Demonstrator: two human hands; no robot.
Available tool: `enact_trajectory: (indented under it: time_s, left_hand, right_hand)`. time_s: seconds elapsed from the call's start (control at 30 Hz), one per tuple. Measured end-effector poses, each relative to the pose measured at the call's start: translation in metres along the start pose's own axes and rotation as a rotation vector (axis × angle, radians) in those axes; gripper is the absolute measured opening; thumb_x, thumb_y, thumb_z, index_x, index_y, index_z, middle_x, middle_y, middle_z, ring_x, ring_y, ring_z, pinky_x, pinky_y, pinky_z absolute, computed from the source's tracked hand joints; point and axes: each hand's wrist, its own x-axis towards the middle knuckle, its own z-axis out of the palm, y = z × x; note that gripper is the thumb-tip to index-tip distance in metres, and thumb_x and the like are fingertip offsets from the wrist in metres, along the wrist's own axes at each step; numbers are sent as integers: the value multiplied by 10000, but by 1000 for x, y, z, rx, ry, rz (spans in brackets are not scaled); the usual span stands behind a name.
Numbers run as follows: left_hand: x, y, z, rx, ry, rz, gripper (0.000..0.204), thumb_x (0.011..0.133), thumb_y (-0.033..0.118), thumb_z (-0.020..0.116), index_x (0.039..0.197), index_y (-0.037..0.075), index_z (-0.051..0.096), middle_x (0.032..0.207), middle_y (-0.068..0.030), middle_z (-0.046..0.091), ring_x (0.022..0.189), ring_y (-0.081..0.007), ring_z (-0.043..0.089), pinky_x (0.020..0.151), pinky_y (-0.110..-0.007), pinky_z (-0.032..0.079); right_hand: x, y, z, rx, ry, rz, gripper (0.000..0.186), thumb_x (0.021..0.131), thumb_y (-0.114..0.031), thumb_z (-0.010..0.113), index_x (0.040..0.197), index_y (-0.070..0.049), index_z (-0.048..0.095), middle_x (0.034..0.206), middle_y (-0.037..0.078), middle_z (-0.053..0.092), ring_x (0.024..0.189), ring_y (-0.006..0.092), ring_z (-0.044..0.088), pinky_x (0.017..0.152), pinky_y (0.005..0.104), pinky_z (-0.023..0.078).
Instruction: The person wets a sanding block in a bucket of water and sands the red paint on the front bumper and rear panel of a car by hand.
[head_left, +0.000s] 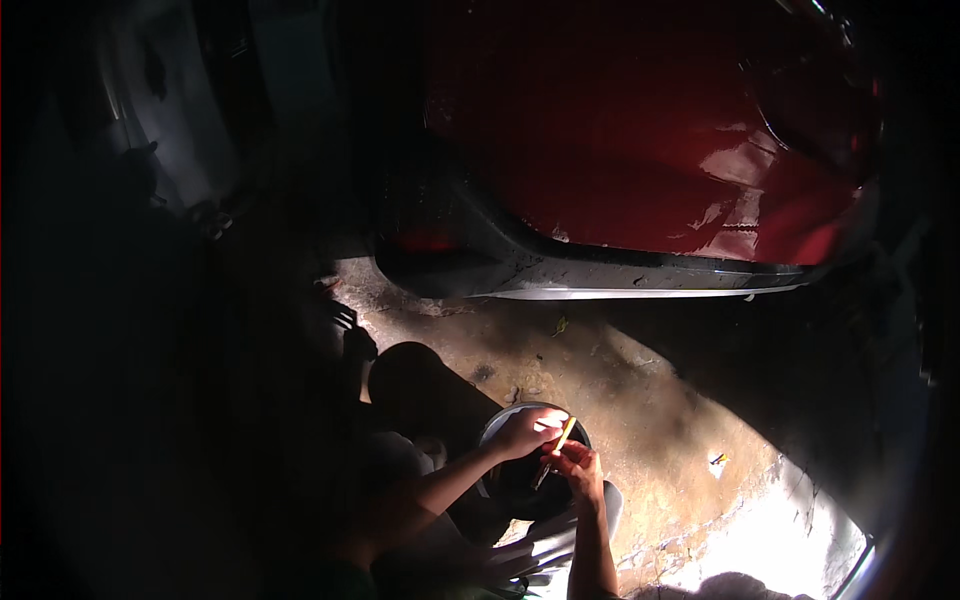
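Forearms: both rise from the lower edge, left forearm (440, 492) angled in, right forearm (595, 548) nearly upright
Left hand (528, 432): over the bucket, fingers curled beside the stick's upper part; glare prevents telling whether they grasp it
Right hand (580, 468): fingers closed around the lower part of the stick
Yellow stick (565, 434): slim, tilted, between the two hands above the bucket's mouth; a dark narrow piece (541, 476) shows below, and whether it is joined to the stick cannot be told
Bucket (519, 406): pale-rimmed, dark inside, under the hands; contents not discernible
Work status: judged under way, the stick being in hand and not yet set down; no finished result is visible, so the amount done or left cannot be established
Vehicle: red body panel (600, 140) with dark lower trim (590, 268), beyond the bucket
Ground (640, 420): brown, partly sunlit, a small yellow leaf (718, 460) lying right of the bucket
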Motion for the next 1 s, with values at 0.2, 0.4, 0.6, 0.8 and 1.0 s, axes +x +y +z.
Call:
enact_trajectory:
  time_s: [0.2, 0.4, 0.6, 0.8, 1.0]
  left_hand:
    - [-10, 50, 11, 231, 71, -25, 371, 822, 246, 824, 1069, -5, 707, 915, -91, 744, 840, -170, 724, 775, -311, 571]
    - [-18, 68, 10, 232, 180, -78, 332, 810, 255, 845, 1016, 17, 738, 887, -70, 765, 834, -130, 727, 755, -271, 563]
    - [-10, 64, 12, 91, 72, 86, 208, 859, 149, 805, 1006, 23, 727, 893, -56, 760, 840, -109, 720, 776, -264, 564]
    - [-9, 70, 20, 105, 52, 144, 295, 847, 141, 808, 1069, 10, 663, 894, -90, 743, 846, -155, 735, 756, -291, 576]
    - [0, 65, 25, -67, 252, 156, 191, 902, 107, 744, 1047, 30, 646, 941, -97, 736, 868, -177, 739, 756, -324, 580]
  right_hand:
    - [4, 9, -21, -14, -15, -10, 229, 915, -113, 731, 1121, -21, 693, 997, 60, 742, 895, 149, 714, 817, 305, 574]
    - [-11, -6, -1, -11, 73, -40, 150, 923, -126, 742, 1058, -79, 696, 950, 4, 727, 813, 95, 679, 760, 272, 561]
    - [-16, -6, -4, 92, 98, -138, 117, 922, -123, 745, 1022, -93, 693, 932, -5, 720, 825, 98, 673, 775, 272, 552]
    - [-12, -11, 9, 66, 181, -238, 63, 966, -140, 695, 986, -80, 699, 923, -4, 720, 823, 94, 666, 776, 272, 546]
    - [-5, -26, 20, 130, 279, -205, 130, 993, -144, 657, 1022, -20, 682, 895, 2, 716, 787, 89, 656, 743, 274, 537]
